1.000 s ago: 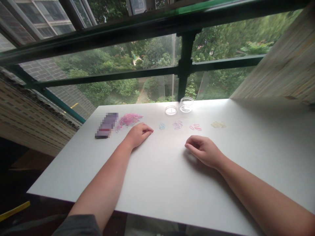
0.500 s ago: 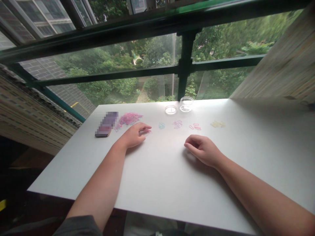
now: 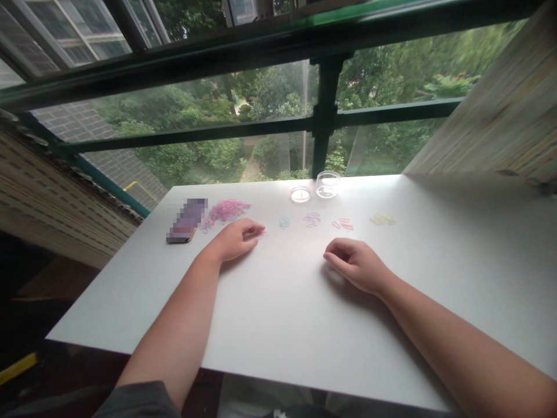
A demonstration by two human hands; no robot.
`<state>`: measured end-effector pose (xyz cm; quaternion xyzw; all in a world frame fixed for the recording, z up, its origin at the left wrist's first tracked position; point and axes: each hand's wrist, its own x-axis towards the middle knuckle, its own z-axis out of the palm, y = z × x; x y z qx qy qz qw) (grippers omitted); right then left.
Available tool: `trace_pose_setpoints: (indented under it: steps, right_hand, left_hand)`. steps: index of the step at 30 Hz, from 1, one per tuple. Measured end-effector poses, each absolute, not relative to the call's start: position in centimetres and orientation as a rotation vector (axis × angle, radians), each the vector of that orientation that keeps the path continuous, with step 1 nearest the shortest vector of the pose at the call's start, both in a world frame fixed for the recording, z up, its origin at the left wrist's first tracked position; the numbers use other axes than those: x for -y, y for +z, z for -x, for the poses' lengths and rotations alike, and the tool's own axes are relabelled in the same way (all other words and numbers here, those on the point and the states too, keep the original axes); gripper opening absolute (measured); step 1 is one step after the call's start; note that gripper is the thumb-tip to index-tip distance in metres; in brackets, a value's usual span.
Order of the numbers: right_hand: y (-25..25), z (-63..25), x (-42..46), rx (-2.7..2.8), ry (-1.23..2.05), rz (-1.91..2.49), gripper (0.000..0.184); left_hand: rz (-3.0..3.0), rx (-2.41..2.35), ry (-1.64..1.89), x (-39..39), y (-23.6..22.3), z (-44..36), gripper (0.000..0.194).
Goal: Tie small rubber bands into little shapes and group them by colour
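Note:
My left hand (image 3: 235, 239) lies on the white table (image 3: 282, 313) with its fingers curled, fingertips touching a small pink rubber band (image 3: 261, 233). Just behind it is a heap of pink rubber bands (image 3: 227, 209). My right hand (image 3: 354, 265) rests on the table in a loose fist, nothing visible in it. Beyond the hands lie small sorted groups: a blue band (image 3: 284, 222), purple bands (image 3: 312, 219), red-pink bands (image 3: 343, 223) and pale yellow bands (image 3: 382, 219).
A phone (image 3: 187, 220) lies at the left by the pink heap. A clear round jar (image 3: 328, 184) and its lid (image 3: 300, 194) stand at the table's far edge, against the window. A wall rises at the right.
My left hand drew back slightly toward me, with a pink band now showing at its fingertips. The right hand has barely moved.

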<state>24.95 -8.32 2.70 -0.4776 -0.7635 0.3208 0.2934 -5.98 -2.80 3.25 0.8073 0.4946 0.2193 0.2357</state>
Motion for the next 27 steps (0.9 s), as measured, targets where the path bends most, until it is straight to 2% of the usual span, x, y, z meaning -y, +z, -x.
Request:
trace_pose_setpoints:
  steps: [13,27]
  right_hand:
    - [2.7,-24.9,8.3,2.045,0.847,1.272,0.017]
    - [2.7,-25.0,8.3,2.056,0.841,1.275,0.016]
  left_hand:
    - [-2.234,-1.467,0.657,2.8,3.3,4.5,0.022]
    - [-2.252,-1.562,0.684,2.8,3.5,5.1,0.024]
